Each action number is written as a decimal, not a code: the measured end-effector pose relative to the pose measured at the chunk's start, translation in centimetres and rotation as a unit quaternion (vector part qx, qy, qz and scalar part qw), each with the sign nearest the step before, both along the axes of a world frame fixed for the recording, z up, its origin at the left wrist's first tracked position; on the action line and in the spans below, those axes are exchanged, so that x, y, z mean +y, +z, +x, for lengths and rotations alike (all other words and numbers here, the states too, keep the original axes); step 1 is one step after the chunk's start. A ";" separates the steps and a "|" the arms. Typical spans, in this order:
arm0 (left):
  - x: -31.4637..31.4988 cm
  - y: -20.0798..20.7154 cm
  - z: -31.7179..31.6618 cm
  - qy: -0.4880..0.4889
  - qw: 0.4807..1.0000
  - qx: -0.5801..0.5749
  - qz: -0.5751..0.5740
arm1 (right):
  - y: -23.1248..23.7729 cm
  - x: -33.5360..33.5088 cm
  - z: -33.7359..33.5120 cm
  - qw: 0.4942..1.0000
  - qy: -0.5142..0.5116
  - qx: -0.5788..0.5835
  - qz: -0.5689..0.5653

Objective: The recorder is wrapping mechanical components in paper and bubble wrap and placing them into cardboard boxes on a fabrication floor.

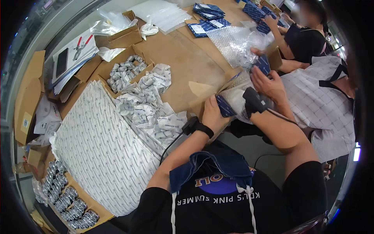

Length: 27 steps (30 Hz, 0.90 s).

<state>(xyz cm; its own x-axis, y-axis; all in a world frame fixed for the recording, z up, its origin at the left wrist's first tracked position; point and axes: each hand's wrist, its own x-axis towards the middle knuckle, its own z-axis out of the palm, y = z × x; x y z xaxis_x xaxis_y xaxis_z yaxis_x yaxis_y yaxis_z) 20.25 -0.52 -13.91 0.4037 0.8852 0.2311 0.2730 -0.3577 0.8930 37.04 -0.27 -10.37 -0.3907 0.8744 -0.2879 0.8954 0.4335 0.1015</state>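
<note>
Head cam: left hand (212,113) against blue packet (224,106) at table's near edge, probably steadying it; fingers close together, can't tell if clamped. Clear bag (238,95) just beside packet. Right hand mostly hidden behind black wrist device (254,100), can't tell fingers. Printed paper stack (105,152) flat, probably stays smooth that way. Metal parts (80,204) rowed up, near-left corner. Brown tabletop (187,54), co-workers (315,89) along right.

Brown tabletop (185,64): blue packets (209,25), plastic sheets (165,15), open carton (105,71), crumpled wraps (139,106)
</note>
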 end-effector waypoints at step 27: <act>1.1 8.1 2.9 -0.038 0.991 -0.069 -0.104 | 6.8 -3.6 2.6 0.718 -0.409 0.559 0.066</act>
